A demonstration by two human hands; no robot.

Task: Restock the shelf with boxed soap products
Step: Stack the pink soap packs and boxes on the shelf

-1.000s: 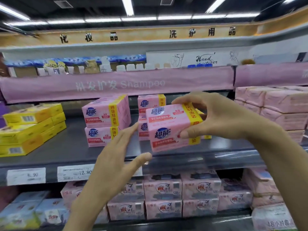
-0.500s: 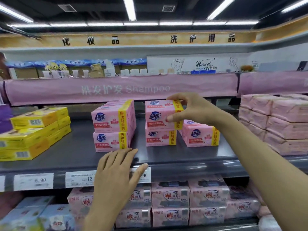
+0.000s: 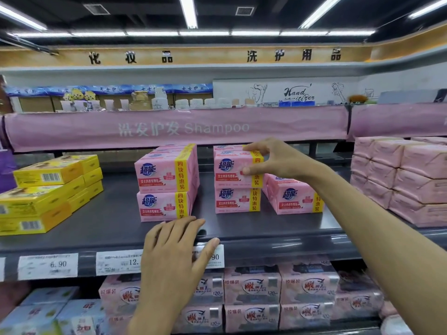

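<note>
Right hand (image 3: pixel 273 160) on the top box (image 3: pixel 232 170), left hand (image 3: pixel 174 252) flat at the shelf (image 3: pixel 108 226) lip.

Nearest, the left hand lay flat on the shelf's front edge, fingers straight and holding nothing, thumb spread across a price tag (image 3: pixel 215 256); beneath it sat rows of pink packs (image 3: pixel 251 288); further in stood the pink soap boxes: a left stack (image 3: pixel 167 182) two high, a middle stack, and a single box (image 3: pixel 292 197) just beside it on the right; the right hand pinched the middle stack's top box, thumb on its front face, fingers over its top edge, the box resting on the lower box (image 3: pixel 235 200); yellow boxes (image 3: pixel 48 194) lay far left; a pink banner (image 3: pixel 169 128) hung above.
</note>
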